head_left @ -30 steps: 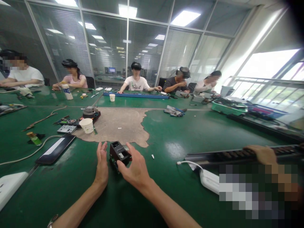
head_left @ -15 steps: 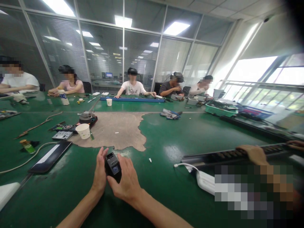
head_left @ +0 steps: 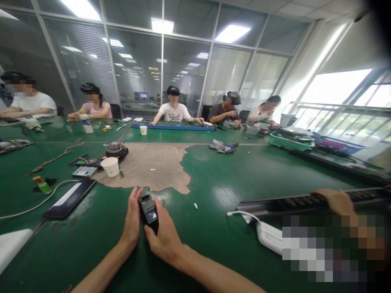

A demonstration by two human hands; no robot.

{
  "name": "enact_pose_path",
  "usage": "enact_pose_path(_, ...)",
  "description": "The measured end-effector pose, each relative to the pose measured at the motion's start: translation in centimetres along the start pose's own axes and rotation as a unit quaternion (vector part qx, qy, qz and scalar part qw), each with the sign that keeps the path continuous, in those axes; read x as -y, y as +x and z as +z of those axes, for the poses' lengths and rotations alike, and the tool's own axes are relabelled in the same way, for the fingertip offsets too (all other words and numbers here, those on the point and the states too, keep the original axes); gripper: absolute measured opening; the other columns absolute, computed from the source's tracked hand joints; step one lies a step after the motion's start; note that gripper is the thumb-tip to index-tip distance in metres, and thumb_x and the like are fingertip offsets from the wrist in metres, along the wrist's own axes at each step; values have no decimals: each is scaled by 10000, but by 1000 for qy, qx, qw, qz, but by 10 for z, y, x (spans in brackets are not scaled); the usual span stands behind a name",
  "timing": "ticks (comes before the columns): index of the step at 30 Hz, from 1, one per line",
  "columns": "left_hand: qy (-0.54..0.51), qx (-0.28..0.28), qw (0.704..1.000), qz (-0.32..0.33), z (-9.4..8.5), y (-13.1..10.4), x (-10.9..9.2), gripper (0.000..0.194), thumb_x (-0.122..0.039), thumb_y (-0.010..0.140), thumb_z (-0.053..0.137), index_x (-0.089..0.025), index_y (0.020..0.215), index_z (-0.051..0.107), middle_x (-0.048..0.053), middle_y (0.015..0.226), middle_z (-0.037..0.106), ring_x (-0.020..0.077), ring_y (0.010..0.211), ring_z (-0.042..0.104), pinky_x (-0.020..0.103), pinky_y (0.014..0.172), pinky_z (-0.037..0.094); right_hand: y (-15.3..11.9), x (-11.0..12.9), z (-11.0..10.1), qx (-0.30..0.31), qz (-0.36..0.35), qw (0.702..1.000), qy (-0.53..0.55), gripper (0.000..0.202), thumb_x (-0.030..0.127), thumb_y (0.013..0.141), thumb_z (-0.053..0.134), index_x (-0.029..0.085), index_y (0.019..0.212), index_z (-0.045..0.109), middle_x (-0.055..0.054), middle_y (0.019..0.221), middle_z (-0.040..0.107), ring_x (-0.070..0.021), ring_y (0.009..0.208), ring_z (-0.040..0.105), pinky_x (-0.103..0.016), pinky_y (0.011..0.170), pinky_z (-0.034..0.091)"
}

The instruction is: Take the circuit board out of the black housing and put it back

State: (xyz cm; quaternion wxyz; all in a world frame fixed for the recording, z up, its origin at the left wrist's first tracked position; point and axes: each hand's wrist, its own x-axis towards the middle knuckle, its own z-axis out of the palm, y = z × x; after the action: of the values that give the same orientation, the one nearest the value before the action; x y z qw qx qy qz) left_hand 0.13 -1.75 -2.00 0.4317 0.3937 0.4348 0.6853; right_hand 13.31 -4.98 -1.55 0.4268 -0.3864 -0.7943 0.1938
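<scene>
Between my two hands stands a small black device (head_left: 149,211) with a little lit screen, over the green table near its front edge. My right hand (head_left: 165,232) is wrapped round the device's right side, with the thumb at its lower end. My left hand (head_left: 132,217) lies along the left side, its fingers stretched out and close together, the palm facing the device. A small white scrap (head_left: 196,206) is on the table to the right of my hands. Beyond the hands is a bare brown patch (head_left: 155,162) of the tabletop.
At left are a paper cup (head_left: 110,167), circuit parts, a black phone (head_left: 70,198) and a green bottle (head_left: 42,185). At right, another person's hand (head_left: 336,200) touches a long black bar (head_left: 269,206) beside a white power strip (head_left: 270,237). Several people sit across.
The view has shifted slightly, so the table items appear a little further right. Both hands remain around the device, which is now turned slightly more upright.
</scene>
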Motion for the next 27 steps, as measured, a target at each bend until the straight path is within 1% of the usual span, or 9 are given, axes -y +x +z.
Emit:
enact_pose_path(3,-20,-14,999,-27,2,0,-4,608,-611,931,287,-266,1426,363,107,1478,433,233,1379,378,451,1146,272,-3,2,5,-16,27,999,17,832,147,789,575,159,1511,161,-136,1495,378,-260,1380,364,-461,1140,335)
enact_pose_path(7,-16,0,999,-33,2,1,-5,621,-623,925,284,-274,1435,338,109,1460,453,240,1355,411,466,1130,296,-3,0,2,-23,48,998,26,825,192,798,614,146,1503,189,-156,1496,375,-281,1378,368,-484,1131,340)
enact_pose_path(13,-1,-12,1000,-14,0,1,-2,601,-592,939,288,-271,1445,336,97,1494,414,221,1401,338,450,1164,218,-3,-3,-2,-6,56,998,42,809,198,801,629,162,1498,220,-148,1468,423,-287,1344,419,-485,1113,367)
enact_pose_path(17,-6,5,1000,-29,1,0,-2,605,-597,938,276,-283,1453,321,100,1486,423,238,1377,375,476,1137,274,-2,-3,-1,-8,54,997,47,830,200,788,650,181,1501,227,-137,1461,435,-296,1332,432,-488,1107,375)
enact_pose_path(19,-5,7,1000,-26,1,0,-3,609,-601,936,275,-277,1450,324,105,1483,425,239,1376,378,472,1137,276,-1,-2,-1,-8,52,997,52,842,188,782,657,187,1503,223,-131,1453,445,-289,1326,439,-479,1108,376)
enact_pose_path(23,1,-8,1000,-12,1,0,-2,599,-589,942,282,-276,1451,321,97,1504,396,221,1412,319,446,1165,221,0,0,-1,-11,62,996,61,815,154,787,642,189,1498,246,-127,1441,463,-278,1320,450,-472,1108,378)
enact_pose_path(27,-5,-26,1000,-7,3,-1,-2,579,-564,951,295,-273,1451,323,80,1524,362,202,1419,302,407,1179,199,2,4,-4,-27,75,995,67,794,178,787,655,182,1485,278,-131,1447,458,-288,1325,448,-489,1108,376)
